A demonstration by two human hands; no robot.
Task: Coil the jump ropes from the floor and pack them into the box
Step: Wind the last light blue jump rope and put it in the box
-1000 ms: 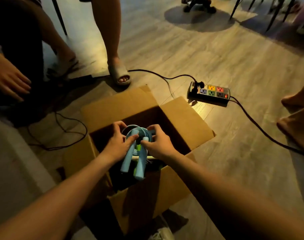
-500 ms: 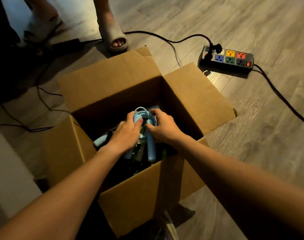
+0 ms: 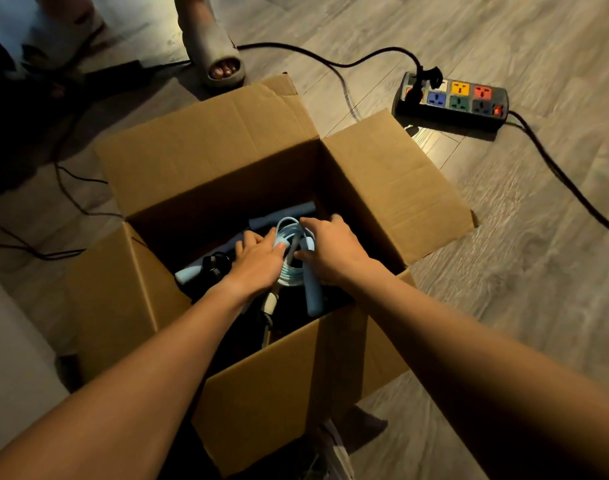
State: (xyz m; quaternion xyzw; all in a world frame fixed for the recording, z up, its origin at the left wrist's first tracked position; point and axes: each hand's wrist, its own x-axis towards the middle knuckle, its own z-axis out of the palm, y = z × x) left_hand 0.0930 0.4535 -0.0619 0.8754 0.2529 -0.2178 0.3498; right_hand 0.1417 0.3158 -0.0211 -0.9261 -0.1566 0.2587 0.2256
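Pale-blue jump rope (image 3: 290, 274) — wound in a tight coil, two matte handles (image 3: 313, 296) alongside — sits low inside the open cardboard box (image 3: 209, 157), left grip (image 3: 258, 263) and right grip (image 3: 334, 252) both curled around it.

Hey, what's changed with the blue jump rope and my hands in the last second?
The left hand and right hand lowered the coiled blue jump rope from just above the opening down into the box, onto the things already packed there. Both still hold it. The box and the power strip stayed put.
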